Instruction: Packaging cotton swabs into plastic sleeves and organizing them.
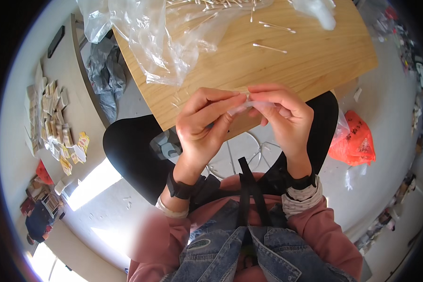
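Above the near edge of the wooden table (268, 66), my left hand (202, 120) and my right hand (289, 117) meet with fingertips almost touching. Both pinch a small piece of clear, whitish plastic (242, 108), which looks thin and soft, like a little bag or sleeve. My fingers cover part of it, and whether anything is inside I cannot make out. Beyond the hands, a cotton swab (270, 48) lies alone on the tabletop, and another pair of swabs (277, 27) rests just farther back.
A heap of cotton swabs (216, 4) lies at the far edge beside a large clear plastic bag (150, 40). Another crumpled clear bag (317, 11) is at the far right. Many small packs (54, 117) cover a surface at left. A red plastic bag (355, 141) sits on the floor at right.
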`<state>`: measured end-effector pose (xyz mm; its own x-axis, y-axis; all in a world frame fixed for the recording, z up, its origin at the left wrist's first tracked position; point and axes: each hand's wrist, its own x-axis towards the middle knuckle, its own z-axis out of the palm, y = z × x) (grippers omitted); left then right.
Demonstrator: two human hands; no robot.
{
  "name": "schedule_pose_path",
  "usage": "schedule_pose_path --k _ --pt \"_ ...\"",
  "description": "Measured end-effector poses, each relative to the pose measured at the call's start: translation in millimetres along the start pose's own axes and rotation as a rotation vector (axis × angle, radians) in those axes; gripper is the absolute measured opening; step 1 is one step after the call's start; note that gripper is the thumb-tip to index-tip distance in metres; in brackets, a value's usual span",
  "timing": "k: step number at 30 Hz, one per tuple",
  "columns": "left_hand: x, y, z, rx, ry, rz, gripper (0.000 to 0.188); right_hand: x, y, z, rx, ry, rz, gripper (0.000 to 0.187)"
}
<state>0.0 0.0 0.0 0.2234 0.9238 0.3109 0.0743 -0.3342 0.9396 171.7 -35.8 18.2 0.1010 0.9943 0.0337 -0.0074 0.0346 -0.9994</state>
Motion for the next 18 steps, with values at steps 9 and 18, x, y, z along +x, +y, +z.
schedule_pose_path --k 9,18 --pt "4 1 2 -0.019 0.073 -0.127 0.018 4 -4 3 0.070 0.072 0.137 0.011" --pt "6 8 -2 0.004 0.027 -0.009 0.016 0 -14 3 -0.116 0.106 0.063 0.011"
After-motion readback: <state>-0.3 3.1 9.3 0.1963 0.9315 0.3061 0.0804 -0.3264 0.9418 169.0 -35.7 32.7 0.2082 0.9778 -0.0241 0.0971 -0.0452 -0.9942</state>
